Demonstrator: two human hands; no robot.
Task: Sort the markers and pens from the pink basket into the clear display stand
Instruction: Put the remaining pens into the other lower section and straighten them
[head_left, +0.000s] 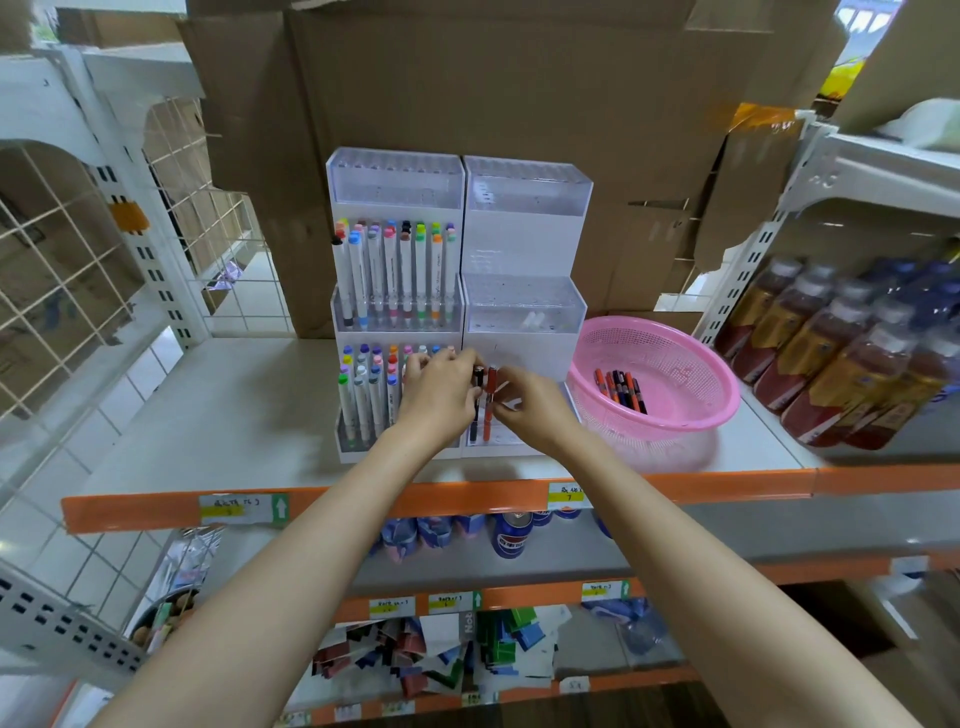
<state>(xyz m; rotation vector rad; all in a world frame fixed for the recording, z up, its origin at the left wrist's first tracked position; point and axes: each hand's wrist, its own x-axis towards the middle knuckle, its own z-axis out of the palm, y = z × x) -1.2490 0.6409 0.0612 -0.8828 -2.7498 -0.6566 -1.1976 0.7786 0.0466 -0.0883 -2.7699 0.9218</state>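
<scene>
The clear tiered display stand (524, 197) stands on the shelf, its left half filled with white colour-capped markers (395, 270). At the front right tier my left hand (441, 395) pinches a black pen (477, 382) and my right hand (530, 410) pinches an orange pen (489, 400); both pens stand upright side by side in the lowest right compartment. The pink basket (670, 358) sits to the right of the stand and holds several orange and black pens (621, 389).
Bottled drinks (841, 353) crowd the shelf's right end. Cardboard boxes (493, 83) stand behind the stand. A wire grid panel (83, 249) closes the left side. The orange shelf edge (415, 499) runs below my wrists, with cans and packets on lower shelves.
</scene>
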